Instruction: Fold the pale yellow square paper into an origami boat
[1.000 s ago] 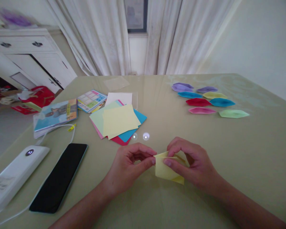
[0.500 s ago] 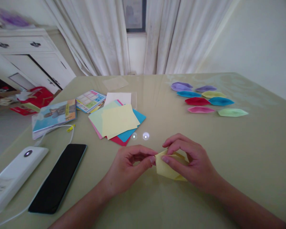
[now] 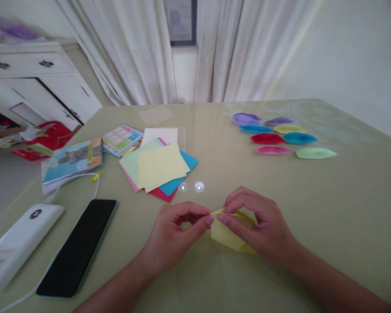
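Observation:
A half-folded yellow paper (image 3: 226, 237) is held just above the olive table (image 3: 329, 204) near its front. My left hand (image 3: 176, 237) pinches the paper's left corner between thumb and forefinger. My right hand (image 3: 259, 226) grips the paper's right side, fingers curled over the top fold and thumb underneath. Part of the paper is hidden under my right fingers.
A fan of coloured paper squares (image 3: 158, 167) lies left of centre. Several folded paper boats (image 3: 278, 137) sit at the back right. A black phone (image 3: 78, 245), a white power bank (image 3: 14, 245) with a cable and booklets (image 3: 73, 161) fill the left side.
Both hands have turned the yellow paper a little and flattened its fold; they stay in nearly the same spot. The camera has shifted slightly.

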The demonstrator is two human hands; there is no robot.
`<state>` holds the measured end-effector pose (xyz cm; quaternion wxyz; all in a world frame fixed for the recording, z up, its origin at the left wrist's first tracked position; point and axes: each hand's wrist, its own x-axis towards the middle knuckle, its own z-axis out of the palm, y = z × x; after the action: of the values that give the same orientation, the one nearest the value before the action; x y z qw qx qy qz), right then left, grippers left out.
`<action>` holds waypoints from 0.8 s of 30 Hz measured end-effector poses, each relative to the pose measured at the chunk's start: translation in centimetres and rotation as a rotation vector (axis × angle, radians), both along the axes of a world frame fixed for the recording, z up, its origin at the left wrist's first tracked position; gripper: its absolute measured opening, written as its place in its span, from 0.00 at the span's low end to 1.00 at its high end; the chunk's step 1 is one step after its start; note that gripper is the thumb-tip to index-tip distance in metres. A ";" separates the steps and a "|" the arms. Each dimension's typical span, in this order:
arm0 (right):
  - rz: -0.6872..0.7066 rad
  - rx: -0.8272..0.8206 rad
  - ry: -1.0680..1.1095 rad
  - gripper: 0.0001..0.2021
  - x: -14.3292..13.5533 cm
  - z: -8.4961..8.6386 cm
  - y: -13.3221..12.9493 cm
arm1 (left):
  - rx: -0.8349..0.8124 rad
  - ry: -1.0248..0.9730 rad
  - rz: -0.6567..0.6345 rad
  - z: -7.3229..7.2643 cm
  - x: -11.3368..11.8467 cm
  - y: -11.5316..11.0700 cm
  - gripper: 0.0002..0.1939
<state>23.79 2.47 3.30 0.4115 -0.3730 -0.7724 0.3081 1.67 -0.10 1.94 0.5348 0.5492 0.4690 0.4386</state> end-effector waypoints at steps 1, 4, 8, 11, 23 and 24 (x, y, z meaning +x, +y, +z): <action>0.002 0.003 -0.001 0.05 0.0 0.0 0.0 | 0.023 0.027 -0.001 0.1 0.0 0.0 0.05; -0.002 0.010 -0.009 0.06 -0.1 0.1 0.0 | 0.079 0.096 -0.012 0.2 0.0 0.0 0.05; -0.005 0.025 -0.028 0.05 -0.1 0.1 0.0 | 0.149 0.195 -0.008 0.1 0.0 0.1 0.06; -0.016 0.038 -0.036 0.05 -0.1 -0.1 -0.1 | 0.220 0.232 0.016 -0.1 0.0 0.1 0.06; -0.110 -0.044 -0.008 0.04 0.1 -0.2 0.1 | 0.020 0.065 0.045 -0.5 -0.1 0.4 0.07; -0.116 -0.049 -0.004 0.04 0.1 -0.3 0.2 | 0.008 0.057 0.030 -0.5 -0.1 0.4 0.08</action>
<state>23.86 2.63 3.04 0.4180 -0.4277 -0.7424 0.3019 1.55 0.30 1.40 0.5124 0.5565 0.4906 0.4326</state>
